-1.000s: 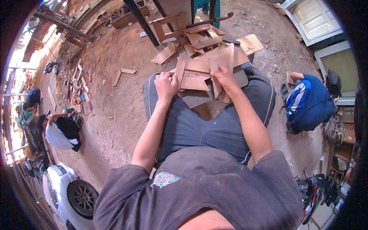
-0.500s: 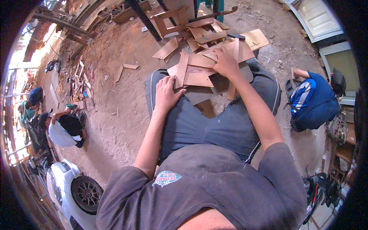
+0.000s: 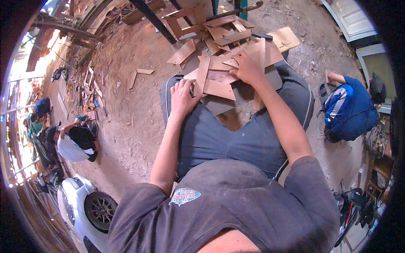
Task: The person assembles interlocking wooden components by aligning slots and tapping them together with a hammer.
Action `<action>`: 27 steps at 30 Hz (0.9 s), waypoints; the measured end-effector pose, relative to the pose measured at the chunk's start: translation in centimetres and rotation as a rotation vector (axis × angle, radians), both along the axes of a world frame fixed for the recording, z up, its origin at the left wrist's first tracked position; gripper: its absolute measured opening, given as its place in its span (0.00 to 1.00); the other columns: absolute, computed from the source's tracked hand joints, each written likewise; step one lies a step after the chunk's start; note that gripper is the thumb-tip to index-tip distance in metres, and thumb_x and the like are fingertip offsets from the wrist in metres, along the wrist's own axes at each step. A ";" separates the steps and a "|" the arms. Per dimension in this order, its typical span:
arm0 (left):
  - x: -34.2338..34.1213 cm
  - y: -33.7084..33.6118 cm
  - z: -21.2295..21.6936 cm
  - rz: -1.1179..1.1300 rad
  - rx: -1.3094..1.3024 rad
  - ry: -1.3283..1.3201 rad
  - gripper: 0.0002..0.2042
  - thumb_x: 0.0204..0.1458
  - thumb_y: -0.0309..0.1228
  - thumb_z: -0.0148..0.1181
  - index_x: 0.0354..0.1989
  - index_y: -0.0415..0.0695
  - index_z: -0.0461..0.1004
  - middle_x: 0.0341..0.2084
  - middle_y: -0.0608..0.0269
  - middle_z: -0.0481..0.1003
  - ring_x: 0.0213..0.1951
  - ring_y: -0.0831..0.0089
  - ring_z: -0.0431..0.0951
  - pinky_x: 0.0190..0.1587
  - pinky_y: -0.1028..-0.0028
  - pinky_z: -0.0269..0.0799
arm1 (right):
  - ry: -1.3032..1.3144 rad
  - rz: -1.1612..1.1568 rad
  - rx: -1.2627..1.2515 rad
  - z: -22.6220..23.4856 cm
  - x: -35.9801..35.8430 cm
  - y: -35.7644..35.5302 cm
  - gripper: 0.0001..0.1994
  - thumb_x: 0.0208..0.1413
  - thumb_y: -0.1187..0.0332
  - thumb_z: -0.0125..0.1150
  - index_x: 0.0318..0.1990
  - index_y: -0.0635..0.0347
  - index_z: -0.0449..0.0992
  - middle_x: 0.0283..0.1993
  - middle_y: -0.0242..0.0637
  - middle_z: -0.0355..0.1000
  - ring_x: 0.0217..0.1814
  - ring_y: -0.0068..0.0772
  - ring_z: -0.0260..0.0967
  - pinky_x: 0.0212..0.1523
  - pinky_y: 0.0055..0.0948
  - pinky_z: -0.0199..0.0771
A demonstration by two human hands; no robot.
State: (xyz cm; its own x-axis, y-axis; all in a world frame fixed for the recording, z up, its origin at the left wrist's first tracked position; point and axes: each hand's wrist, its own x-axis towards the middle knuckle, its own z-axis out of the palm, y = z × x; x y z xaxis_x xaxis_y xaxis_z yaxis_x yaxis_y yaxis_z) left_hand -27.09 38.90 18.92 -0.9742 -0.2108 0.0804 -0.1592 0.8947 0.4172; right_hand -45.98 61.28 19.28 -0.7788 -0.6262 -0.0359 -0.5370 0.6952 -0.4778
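L hand (image 3: 182, 96) curled on the upright strip (image 3: 202, 76), R hand (image 3: 248, 69) flat w/ fingers spread on wood offcuts (image 3: 219, 88) across the knees – loose stack prob slides off if legs shift

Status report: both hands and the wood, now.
Left hand on lap, fingers at the upright wood strip. Right hand pressing flat wood pieces on the knees. More offcuts on the dirt ahead; nothing blocking.
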 end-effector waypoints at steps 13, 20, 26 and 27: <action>0.1 0.1 -0.1 -0.012 -0.019 0.095 0.28 0.41 0.45 0.73 0.52 0.48 0.75 0.44 0.63 0.74 0.48 0.61 0.73 0.51 0.63 0.62 | 0.003 0.253 0.063 2.8 6.2 -1.2 0.27 0.43 0.54 0.76 0.47 0.59 0.73 0.48 0.44 0.70 0.47 0.53 0.75 0.46 0.48 0.76; 0.4 0.1 -0.2 -0.012 -0.002 0.091 0.30 0.42 0.46 0.73 0.54 0.49 0.74 0.46 0.63 0.74 0.51 0.61 0.72 0.53 0.63 0.62 | 0.057 0.315 0.069 1.7 6.9 -2.0 0.25 0.40 0.62 0.77 0.45 0.60 0.73 0.45 0.43 0.69 0.48 0.50 0.73 0.47 0.46 0.76; 0.7 0.0 0.0 -0.014 0.002 0.081 0.30 0.42 0.46 0.73 0.55 0.49 0.75 0.48 0.63 0.74 0.53 0.61 0.72 0.55 0.63 0.62 | 0.055 0.350 0.063 2.0 7.2 -2.2 0.24 0.40 0.64 0.76 0.44 0.61 0.72 0.46 0.43 0.69 0.48 0.50 0.73 0.48 0.45 0.75; 0.8 0.0 0.0 -0.017 -0.001 0.081 0.30 0.42 0.46 0.73 0.55 0.49 0.75 0.48 0.63 0.74 0.53 0.61 0.72 0.55 0.63 0.62 | 0.062 0.358 0.054 2.0 7.2 -2.2 0.23 0.40 0.64 0.75 0.44 0.61 0.72 0.46 0.43 0.69 0.48 0.50 0.73 0.48 0.45 0.75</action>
